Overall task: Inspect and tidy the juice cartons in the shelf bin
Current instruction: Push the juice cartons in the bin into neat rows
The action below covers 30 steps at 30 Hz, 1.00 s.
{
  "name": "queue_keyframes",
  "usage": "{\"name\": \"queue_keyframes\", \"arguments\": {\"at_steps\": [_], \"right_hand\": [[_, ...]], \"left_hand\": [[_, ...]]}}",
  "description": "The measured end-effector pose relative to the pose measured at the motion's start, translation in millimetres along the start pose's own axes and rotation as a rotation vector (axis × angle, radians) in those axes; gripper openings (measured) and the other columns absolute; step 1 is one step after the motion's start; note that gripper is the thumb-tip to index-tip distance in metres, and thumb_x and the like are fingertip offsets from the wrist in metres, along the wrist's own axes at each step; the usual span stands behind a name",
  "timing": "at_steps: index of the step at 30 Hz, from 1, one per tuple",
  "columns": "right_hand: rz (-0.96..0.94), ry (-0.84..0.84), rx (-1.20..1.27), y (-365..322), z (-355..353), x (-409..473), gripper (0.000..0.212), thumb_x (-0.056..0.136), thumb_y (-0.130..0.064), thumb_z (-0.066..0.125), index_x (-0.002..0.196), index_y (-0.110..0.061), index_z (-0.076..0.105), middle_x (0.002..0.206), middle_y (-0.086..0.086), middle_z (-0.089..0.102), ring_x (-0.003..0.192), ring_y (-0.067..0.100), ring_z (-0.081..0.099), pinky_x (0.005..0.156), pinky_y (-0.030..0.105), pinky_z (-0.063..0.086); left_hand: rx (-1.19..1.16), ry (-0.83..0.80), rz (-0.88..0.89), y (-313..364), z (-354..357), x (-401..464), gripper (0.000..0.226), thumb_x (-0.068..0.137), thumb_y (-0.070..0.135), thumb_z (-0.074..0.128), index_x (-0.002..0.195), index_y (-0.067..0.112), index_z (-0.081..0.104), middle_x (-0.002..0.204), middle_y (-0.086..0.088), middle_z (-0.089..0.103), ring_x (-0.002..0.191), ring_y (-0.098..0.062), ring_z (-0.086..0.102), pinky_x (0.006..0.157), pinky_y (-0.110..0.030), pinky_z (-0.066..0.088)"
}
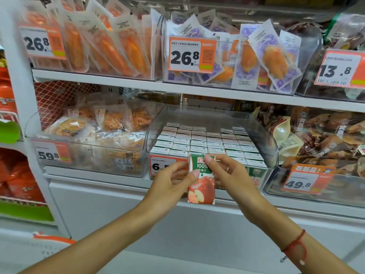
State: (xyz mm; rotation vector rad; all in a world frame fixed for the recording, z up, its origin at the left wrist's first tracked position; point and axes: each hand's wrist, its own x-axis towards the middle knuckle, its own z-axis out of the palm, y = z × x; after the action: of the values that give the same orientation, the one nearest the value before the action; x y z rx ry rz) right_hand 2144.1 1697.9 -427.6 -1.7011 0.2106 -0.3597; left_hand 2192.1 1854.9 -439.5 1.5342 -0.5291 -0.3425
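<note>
At far left a clear bin of snack packs carries a 59.8 tag. The left hand holds the left edge of a juice carton, thumb on its front. The carton stands upright in front of the middle bin, which holds rows of cartons. The right hand pinches the carton's top corner. A red string circles the right wrist. Further right a bin bears a 49.8 tag.
</note>
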Motion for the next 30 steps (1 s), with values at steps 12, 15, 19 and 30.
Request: {"name": "queue_keyframes", "arguments": {"at_steps": [12, 15, 19, 30], "right_hand": [[0.109, -0.291, -0.104, 1, -4, -6, 0.032, 0.090, -0.018, 0.067, 0.121, -0.019, 0.062, 0.106, 0.007, 0.073, 0.102, 0.016, 0.069, 0.094, 0.028, 0.054], [0.110, -0.268, -0.084, 2, -2, -5, 0.036, 0.084, -0.017, 0.073, 0.119, -0.019, 0.063, 0.103, 0.005, 0.074, 0.097, 0.014, 0.071, 0.090, 0.025, 0.055], [0.093, -0.297, -0.106, 5, -2, -2, 0.048, 0.077, -0.013, 0.080, 0.120, -0.021, 0.062, 0.106, 0.004, 0.073, 0.099, 0.022, 0.071, 0.093, 0.032, 0.055], [-0.126, -0.161, -0.359, 12, 3, -4, 0.060, 0.065, -0.024, 0.090, 0.114, -0.042, 0.060, 0.095, -0.004, 0.070, 0.081, 0.012, 0.068, 0.078, 0.028, 0.059]], "left_hand": [[-0.146, 0.145, -0.128, -8, -14, 7, 0.023, 0.096, 0.024, 0.059, 0.115, 0.017, 0.068, 0.100, 0.001, 0.077, 0.085, -0.011, 0.074, 0.061, -0.016, 0.054], [-0.150, 0.153, -0.134, -9, -15, 8, 0.027, 0.095, 0.027, 0.060, 0.120, 0.017, 0.066, 0.103, 0.001, 0.076, 0.090, -0.013, 0.073, 0.070, -0.020, 0.058], [-0.158, 0.174, -0.121, -12, -18, 11, 0.032, 0.093, 0.030, 0.063, 0.123, 0.021, 0.062, 0.100, 0.004, 0.076, 0.088, -0.009, 0.073, 0.081, -0.026, 0.057], [-0.046, 0.148, -0.073, -13, -24, 10, 0.017, 0.086, 0.032, 0.072, 0.103, 0.032, 0.071, 0.096, 0.015, 0.075, 0.094, 0.000, 0.069, 0.085, -0.024, 0.055]]}}
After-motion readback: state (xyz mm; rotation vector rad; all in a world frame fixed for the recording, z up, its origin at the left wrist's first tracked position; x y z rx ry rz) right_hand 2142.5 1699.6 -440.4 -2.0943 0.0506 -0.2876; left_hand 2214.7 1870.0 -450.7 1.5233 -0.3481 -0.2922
